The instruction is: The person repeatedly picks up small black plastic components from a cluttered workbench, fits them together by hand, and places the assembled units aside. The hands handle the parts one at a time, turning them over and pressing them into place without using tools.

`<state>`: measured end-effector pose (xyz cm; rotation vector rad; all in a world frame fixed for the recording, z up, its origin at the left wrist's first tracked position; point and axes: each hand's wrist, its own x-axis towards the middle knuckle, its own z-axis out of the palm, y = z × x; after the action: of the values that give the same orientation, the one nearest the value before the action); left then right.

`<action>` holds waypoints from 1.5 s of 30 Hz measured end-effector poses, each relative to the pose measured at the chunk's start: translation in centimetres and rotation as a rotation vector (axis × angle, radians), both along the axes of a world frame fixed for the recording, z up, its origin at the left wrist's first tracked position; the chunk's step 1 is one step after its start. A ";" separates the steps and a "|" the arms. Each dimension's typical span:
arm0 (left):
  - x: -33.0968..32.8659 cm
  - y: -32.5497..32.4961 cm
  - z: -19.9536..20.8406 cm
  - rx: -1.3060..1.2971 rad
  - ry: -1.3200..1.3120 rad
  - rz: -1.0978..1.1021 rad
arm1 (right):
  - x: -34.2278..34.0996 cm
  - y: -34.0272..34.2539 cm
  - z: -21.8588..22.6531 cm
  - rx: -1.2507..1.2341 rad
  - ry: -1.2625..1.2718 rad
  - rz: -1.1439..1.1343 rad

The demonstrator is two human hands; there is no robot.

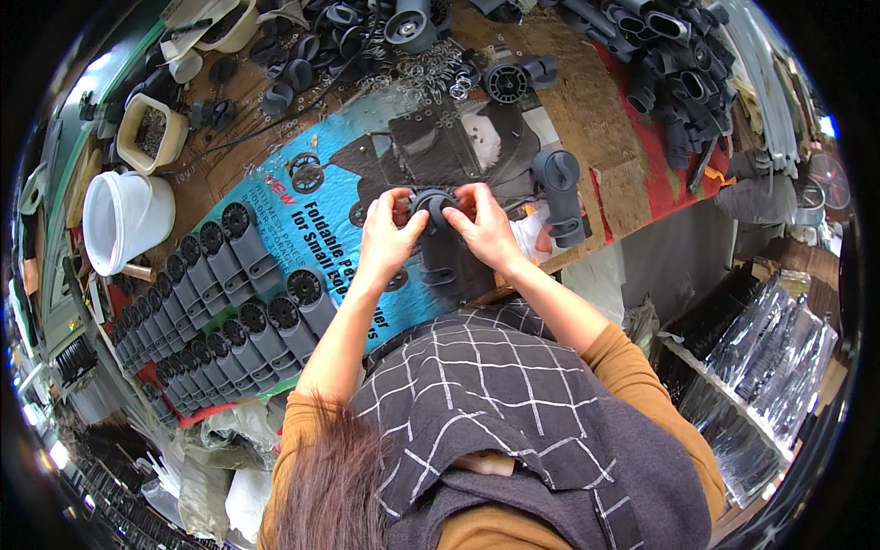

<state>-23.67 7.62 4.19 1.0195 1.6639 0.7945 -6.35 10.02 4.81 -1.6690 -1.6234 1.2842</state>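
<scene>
My left hand [390, 234] and my right hand [484, 229] are both closed around the round end of a dark grey plastic bracket [442, 264]. Both thumbs press on its rounded cap [434, 199], and the narrower end points toward my body. The fingertips curl over the far side, so part of their grip is hidden. Just right of my right hand lies a similar grey bracket [561, 197] with its cap on. Under the work spreads a blue and black printed sheet [321, 147].
Rows of grey brackets with black discs [247, 252] line the left side. Beyond them stand a white bucket [137, 225] and a beige tub [174, 137]. Metal springs [426, 73], loose dark caps [298, 73] and a heap of grey tubular parts [678, 73] cover the far side.
</scene>
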 end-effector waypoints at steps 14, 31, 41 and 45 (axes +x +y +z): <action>-1.8 -2.6 -2.7 -0.343 -0.435 -0.215 | 0.7 -3.4 -2.1 -0.067 0.005 0.212; -1.6 -0.1 -4.5 -0.133 0.001 -0.602 | -0.1 -2.2 -5.2 -0.155 -0.054 0.195; -0.9 2.5 2.8 0.228 -0.311 -0.071 | 0.2 -3.1 3.2 -0.091 -0.080 0.203; 0.0 2.1 3.3 0.408 -0.367 0.029 | -0.8 -2.7 7.3 -0.192 0.555 0.063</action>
<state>-23.67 9.71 7.49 1.0474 1.2306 1.2927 -7.16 7.30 12.10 -1.2081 -1.2527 1.7859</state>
